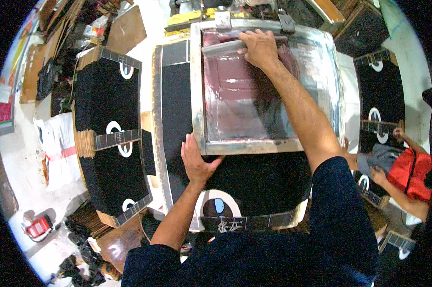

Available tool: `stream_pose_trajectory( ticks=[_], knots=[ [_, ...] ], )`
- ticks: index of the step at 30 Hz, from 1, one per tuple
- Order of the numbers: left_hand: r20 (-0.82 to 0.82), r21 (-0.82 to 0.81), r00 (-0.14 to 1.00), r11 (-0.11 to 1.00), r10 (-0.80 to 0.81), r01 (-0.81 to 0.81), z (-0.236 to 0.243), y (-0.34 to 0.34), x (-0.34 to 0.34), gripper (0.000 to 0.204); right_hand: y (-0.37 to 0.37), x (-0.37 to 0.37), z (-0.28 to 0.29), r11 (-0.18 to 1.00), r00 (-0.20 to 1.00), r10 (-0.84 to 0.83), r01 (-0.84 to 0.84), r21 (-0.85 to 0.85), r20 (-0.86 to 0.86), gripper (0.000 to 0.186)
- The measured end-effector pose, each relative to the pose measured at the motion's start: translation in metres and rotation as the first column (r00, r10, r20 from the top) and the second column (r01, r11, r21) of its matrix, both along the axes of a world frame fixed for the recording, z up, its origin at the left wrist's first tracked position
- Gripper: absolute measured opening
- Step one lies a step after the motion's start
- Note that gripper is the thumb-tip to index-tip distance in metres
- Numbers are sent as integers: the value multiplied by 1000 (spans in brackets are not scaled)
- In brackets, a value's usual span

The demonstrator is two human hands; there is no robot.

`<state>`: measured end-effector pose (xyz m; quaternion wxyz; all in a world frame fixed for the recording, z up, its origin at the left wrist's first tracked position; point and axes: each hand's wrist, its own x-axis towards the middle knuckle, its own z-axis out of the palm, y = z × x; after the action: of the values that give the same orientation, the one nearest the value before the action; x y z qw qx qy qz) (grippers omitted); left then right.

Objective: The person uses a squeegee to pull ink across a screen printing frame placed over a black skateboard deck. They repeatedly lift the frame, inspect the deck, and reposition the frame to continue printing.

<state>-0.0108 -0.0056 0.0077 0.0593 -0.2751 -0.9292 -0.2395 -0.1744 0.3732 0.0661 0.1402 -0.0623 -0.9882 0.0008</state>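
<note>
A screen printing frame (254, 147) lies in front of me, fixed by metal hinge clamps (222, 20) at its far edge. Dark red ink (230, 71) is spread over the far left part of its mesh. Near the far end, my right hand (261, 48) is closed round the top of a long grey squeegee (220, 48) lying across the mesh. At the frame's near left corner is my left hand (196, 160), fingers stretched along the side and thumb apart under the near bar. Beneath the frame sits a black sheet (266, 177) with a white ring and blue oval.
Stacks of black printed sheets (113, 95) stand at the left, with more printed sheets (381, 91) at the right. Another person in red (409, 174) reaches over those on the right. A white bag (62, 153) and a red box-shaped object (39, 227) are on the left floor.
</note>
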Motion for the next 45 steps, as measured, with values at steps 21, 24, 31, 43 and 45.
stream_pose_trajectory(
  ticks=[21,24,31,43,45],
  knots=[
    [56,-52,998,998,36,-33,-7,-1,5,122,-26,86,-10,994,959,53,-76,-73,-277,31],
    [82,-84,995,996,49,-42,-10,-3,5,124,-6,60,-4,997,957,-21,-1,-75,-288,33],
    [17,-103,1000,995,13,-11,-16,-6,5,125,11,61,-23,954,917,-273,219,-202,-292,29],
    [62,-76,998,997,12,-8,-12,-7,4,125,-41,91,5,964,969,-237,243,-105,67,29],
    [80,-88,997,996,22,-15,-10,-6,3,123,-16,57,0,985,980,-168,163,-55,-105,28]
  ],
)
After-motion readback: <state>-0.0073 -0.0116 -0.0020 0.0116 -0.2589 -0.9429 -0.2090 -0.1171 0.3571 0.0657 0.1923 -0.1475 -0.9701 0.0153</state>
